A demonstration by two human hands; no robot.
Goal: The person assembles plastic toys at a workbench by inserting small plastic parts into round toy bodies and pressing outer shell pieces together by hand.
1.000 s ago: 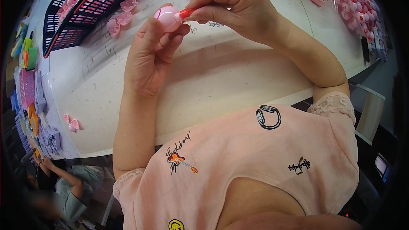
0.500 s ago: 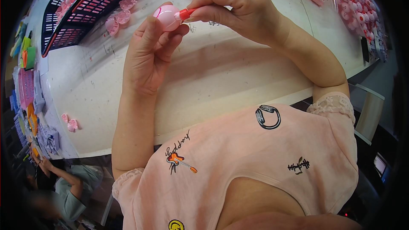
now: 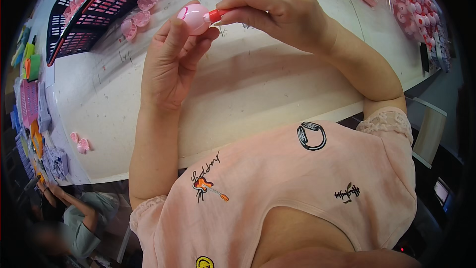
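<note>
My left hand [image 3: 173, 52] grips pink bulb [image 3: 195, 20], top of frame, left of center. My right hand [image 3: 290, 15] pinches red piece [image 3: 215, 16] at bulb's right end. Dark basket [image 3: 106, 16], upper left, holds pink pieces [image 3: 81, 4]; pink shells [image 3: 142, 18] lie just beside it.

Pink ball [image 3: 195, 19] smooth, glossy plastic
</note>
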